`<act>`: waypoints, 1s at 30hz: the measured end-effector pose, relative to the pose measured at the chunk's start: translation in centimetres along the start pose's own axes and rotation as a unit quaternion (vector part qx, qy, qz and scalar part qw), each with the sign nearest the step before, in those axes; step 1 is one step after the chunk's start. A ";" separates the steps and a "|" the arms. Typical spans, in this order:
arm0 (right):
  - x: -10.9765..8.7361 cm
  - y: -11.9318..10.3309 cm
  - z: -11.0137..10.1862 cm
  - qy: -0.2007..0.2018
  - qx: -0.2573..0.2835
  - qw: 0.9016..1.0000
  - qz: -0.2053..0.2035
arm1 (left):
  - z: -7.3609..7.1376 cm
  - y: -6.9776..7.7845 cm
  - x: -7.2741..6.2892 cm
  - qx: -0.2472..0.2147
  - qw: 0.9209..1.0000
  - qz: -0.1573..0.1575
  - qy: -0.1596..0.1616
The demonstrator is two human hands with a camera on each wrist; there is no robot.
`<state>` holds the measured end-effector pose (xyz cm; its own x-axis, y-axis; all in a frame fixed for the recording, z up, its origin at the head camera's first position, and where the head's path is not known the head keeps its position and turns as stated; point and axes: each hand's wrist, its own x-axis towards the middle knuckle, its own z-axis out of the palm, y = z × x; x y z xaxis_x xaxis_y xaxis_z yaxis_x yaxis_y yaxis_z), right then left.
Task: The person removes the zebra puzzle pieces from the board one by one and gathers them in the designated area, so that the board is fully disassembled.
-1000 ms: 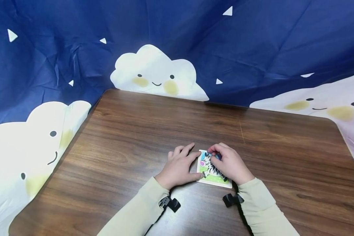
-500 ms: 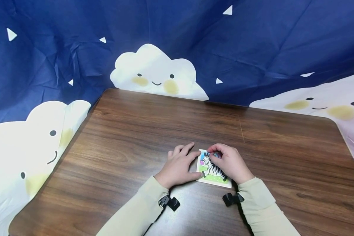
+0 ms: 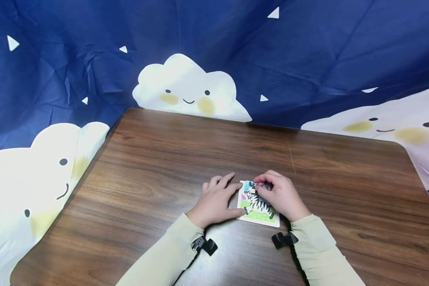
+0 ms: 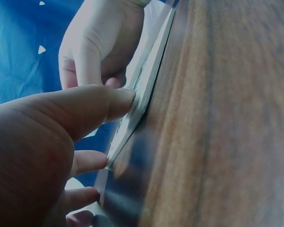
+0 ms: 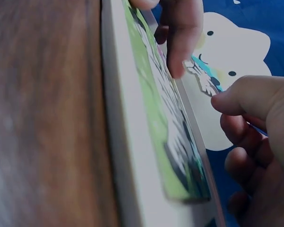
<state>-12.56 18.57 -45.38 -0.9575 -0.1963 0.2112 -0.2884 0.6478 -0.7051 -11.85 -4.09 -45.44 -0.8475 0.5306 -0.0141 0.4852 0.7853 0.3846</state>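
Observation:
A small zebra jigsaw puzzle (image 3: 260,217) in a pale frame lies flat on the brown table (image 3: 186,147). With spread fingers, my left hand (image 3: 214,202) rests at its left side, thumb on the lower left edge and index fingertip at the upper left corner. My right hand (image 3: 281,194) pinches a puzzle piece (image 5: 203,78) between thumb and index finger; this shows part of the striped zebra and blue sky. In the right wrist view the piece stands raised off the board. The right hand hides the puzzle's upper right part in the head view.
A blue cloth (image 3: 289,51) printed with smiling clouds (image 3: 186,85) hangs behind the table and along its left side. Black camera mounts (image 3: 209,246) sit at both wrists.
My right hand has risen slightly, and the pinched piece with the zebra's head has come up and tilted off the board. The left hand stays where it was.

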 end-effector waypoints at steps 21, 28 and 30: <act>-0.4 3.8 -4.4 -0.012 -0.016 0.995 0.093 | -0.1 0.1 -0.1 -0.009 1.000 -0.005 -0.002; -0.7 5.4 -6.1 0.013 -0.034 0.995 0.088 | 0.2 -0.1 0.0 -0.013 1.000 -0.006 -0.003; -0.8 6.0 -6.5 0.020 -0.039 0.995 0.085 | 0.2 -0.1 0.0 -0.013 1.000 -0.007 -0.004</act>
<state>-13.52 27.42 -45.37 -0.9913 -0.0508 0.1213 -0.1201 0.7245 -0.6787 -11.82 -4.05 -45.68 -0.8527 0.5216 -0.0274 0.4670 0.7848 0.4076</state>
